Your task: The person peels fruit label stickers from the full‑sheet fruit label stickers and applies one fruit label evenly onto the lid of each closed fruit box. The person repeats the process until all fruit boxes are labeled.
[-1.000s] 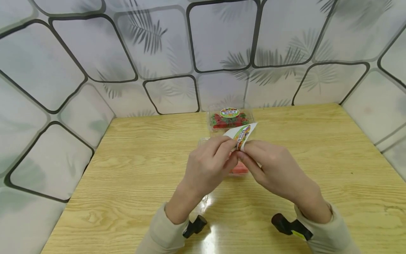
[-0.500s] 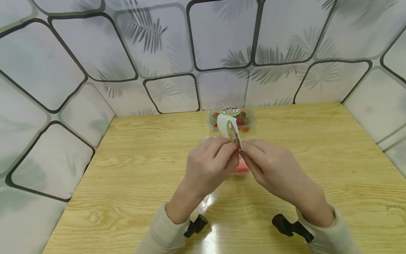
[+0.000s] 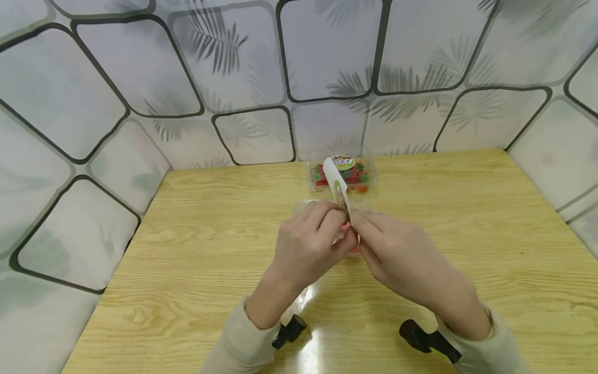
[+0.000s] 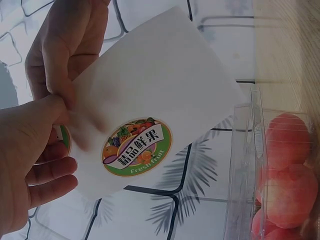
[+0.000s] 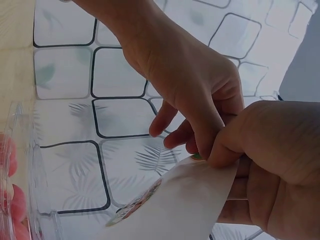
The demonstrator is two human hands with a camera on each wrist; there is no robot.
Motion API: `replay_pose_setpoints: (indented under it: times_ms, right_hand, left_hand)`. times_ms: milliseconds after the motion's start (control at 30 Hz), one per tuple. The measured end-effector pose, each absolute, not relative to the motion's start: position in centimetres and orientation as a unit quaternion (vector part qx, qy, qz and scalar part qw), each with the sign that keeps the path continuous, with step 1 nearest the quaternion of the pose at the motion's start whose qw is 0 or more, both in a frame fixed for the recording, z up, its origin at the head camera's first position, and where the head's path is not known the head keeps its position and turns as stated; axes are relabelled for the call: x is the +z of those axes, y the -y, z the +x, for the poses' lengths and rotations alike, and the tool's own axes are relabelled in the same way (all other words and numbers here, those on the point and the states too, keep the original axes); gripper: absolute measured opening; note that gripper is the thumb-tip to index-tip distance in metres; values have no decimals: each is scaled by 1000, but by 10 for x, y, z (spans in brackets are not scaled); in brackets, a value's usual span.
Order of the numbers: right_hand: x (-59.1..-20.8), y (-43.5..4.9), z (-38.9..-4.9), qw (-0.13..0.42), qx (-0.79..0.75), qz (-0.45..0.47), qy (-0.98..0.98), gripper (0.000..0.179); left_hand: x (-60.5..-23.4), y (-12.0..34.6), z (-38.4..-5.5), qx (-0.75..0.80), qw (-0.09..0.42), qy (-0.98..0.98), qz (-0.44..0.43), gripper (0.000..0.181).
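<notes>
Left hand (image 3: pixel 310 236) and right hand (image 3: pixel 404 252), fingers pinching one white sheet (image 4: pixel 150 85), bent, bearing a "Fresh fruit" oval sticker (image 4: pixel 136 146), raised above a wood-grain bench (image 3: pixel 210 234); clear plastic box (image 4: pixel 241 165) of pink-red fruit (image 4: pixel 287 195), partly hidden by the hands; farther, clear clamshell (image 3: pixel 314 160) of strawberries (image 3: pixel 356 177); far, leaf-patterned backdrop (image 3: pixel 331 52).

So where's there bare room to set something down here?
Bare tabletop lies between the left wall and the left hand, and between the right hand and the right wall. The middle is crowded: both hands pinch a label sheet, with the pink fruit box and strawberry box nearby.
</notes>
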State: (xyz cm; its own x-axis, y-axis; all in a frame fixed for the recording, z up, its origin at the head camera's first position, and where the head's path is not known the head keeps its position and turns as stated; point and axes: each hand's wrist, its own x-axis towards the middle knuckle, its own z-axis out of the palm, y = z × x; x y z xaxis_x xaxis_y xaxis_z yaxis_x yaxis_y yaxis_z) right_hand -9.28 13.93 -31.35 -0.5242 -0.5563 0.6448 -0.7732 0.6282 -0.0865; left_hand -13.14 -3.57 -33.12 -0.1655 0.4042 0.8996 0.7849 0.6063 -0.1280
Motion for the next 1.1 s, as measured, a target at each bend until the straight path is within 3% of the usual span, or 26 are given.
replay_pose_setpoints:
  times_ms: [133, 267, 400, 500, 667, 767, 1100]
  right_hand:
    - [-314, -138, -93, 291, 186, 387, 855, 17]
    - [-314, -138, -93, 293, 188, 384, 855, 28]
    - [-313, -138, -94, 294, 189, 384, 855, 21]
    - [-314, -138, -95, 293, 192, 385, 854, 29]
    - [-314, -141, -96, 285, 218, 387, 849, 29]
    - [-313, -144, -96, 266, 265, 386, 842, 18]
    - [-306, -146, -94, 165, 441, 283, 835, 16]
  left_hand:
    - [-331, 35, -131, -191, 506, 743, -395, 10]
    - [-331, 35, -131, -198, 505, 745, -389, 10]
    - [-332, 34, -130, -201, 505, 745, -386, 9]
    - [-332, 34, -130, -204, 503, 745, -388, 8]
    - [-333, 34, -131, -208, 497, 746, -392, 7]
    - [-332, 35, -131, -210, 497, 744, -394, 10]
    - [-330, 34, -131, -215, 519, 731, -388, 11]
